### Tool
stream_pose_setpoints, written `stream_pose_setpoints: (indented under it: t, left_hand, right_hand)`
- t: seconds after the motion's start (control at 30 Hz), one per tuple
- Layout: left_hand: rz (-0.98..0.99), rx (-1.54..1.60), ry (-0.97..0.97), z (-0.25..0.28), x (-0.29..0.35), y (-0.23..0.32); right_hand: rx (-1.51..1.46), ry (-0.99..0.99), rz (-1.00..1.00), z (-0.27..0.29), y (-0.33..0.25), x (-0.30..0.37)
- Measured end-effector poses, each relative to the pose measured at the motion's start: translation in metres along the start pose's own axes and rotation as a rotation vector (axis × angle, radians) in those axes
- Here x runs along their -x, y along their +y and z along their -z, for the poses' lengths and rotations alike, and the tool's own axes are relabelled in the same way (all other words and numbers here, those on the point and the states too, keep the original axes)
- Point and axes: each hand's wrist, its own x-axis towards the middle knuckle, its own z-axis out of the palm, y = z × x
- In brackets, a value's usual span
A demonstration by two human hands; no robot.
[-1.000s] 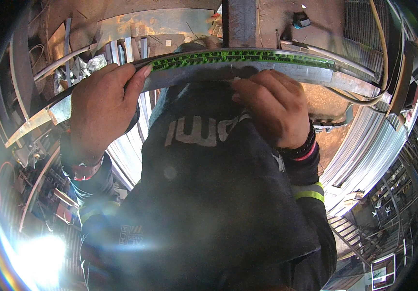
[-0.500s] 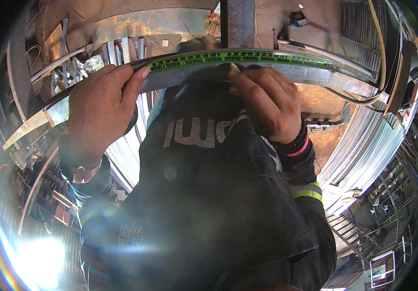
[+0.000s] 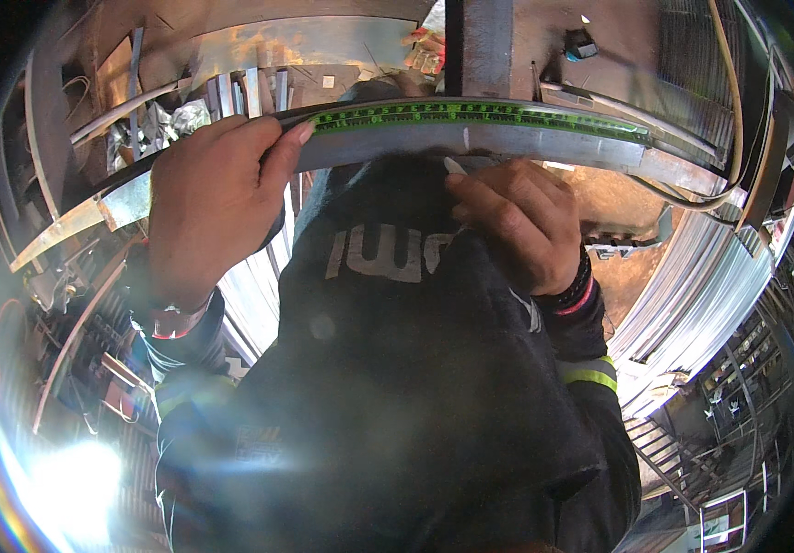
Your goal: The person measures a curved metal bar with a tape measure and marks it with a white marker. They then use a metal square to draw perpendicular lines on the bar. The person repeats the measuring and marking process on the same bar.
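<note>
1. The green tape (image 3: 489, 112) lies along the upper side of a long steel bar (image 3: 388, 143), which crosses the view in front of the person's chest; the fisheye lens bends both into an arc.
2. The left hand (image 3: 217, 189) is wrapped over the bar, its thumb tip pressing where the visible tape ends on that side. Its other fingers are largely hidden behind the bar.
3. The right hand (image 3: 521, 217) pinches a pale marker (image 3: 454, 167), probably chalk, between thumb and forefinger, its remaining fingers curled. The marker's tip sits just beside the bar's near edge; contact cannot be told.
4. As for progress, the tape is laid out and steadied, and 1 faint pale line seems to show on the bar's face, near the marker. Whether more lines are wanted cannot be told; the tape has not been lifted off.
5. Beyond the bar stand a dark beam (image 3: 480, 46) and a rusty sheet (image 3: 296, 41).
6. To the right lies a bundle of bright metal lengths (image 3: 701, 295).
</note>
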Motion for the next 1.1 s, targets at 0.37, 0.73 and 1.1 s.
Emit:
stream_pose_setpoints:
  t: [0.37, 0.73, 1.1]
  left_hand:
    - [-0.034, -0.064, -0.059, 0.009, -0.005, 0.001]
    - [-0.018, -0.027, -0.061, 0.008, -0.005, 0.000]
    - [-0.027, -0.050, -0.056, 0.008, -0.006, 0.001]
  right_hand:
    - [0.038, -0.059, 0.023, -0.018, -0.010, -0.012]
    - [0.099, -0.049, -0.011, -0.034, -0.015, -0.026]
    - [0.108, -0.101, -0.017, -0.032, -0.015, -0.030]
